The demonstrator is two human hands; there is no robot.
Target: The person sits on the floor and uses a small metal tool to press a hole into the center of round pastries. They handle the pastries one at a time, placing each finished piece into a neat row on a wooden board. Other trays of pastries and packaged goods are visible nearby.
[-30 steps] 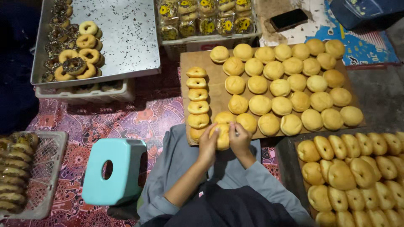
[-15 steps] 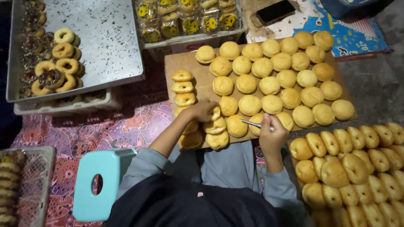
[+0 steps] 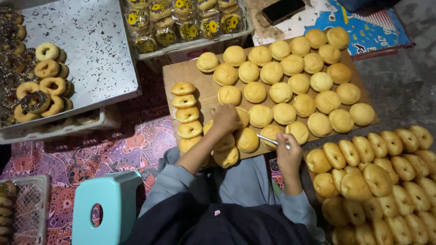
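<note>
— Right, from the head camera: which hand is on the bun (image 3: 223, 141)?

— The left hand (image 3: 225, 119). It lies palm-down on a bun at the near edge of the board (image 3: 190, 72), fingers curled over the top, so the bun sits straight under the hand, touching it. How tightly it grips I cannot tell; the hand hides most of it.

— And the right hand (image 3: 289, 153)?

— Closed round a thin metal tool (image 3: 272, 140), likely a knife. The handle is hidden in the fist; the blade sticks out to the left and a little away from the person, its tip touching or just above another bun (image 3: 271, 132) at the board's edge.

— So the blade points toward the held bun?

— Roughly. Its long axis runs across the person's front, and the held bun lies left of the tip, with one bun (image 3: 246, 139) between. The left hand is on it already; the right is near but apart.

— What else is about?

— Whole buns in rows fill the far part of the board. A column of split buns (image 3: 187, 115) stands at its left edge, just beside the left hand. A heap of buns fills the tray (image 3: 318, 149) to the right. Ring doughnuts (image 3: 43, 88) sit on a metal tray (image 3: 97, 50) far left, and a turquoise stool (image 3: 109, 204) stands by the knee.
</note>
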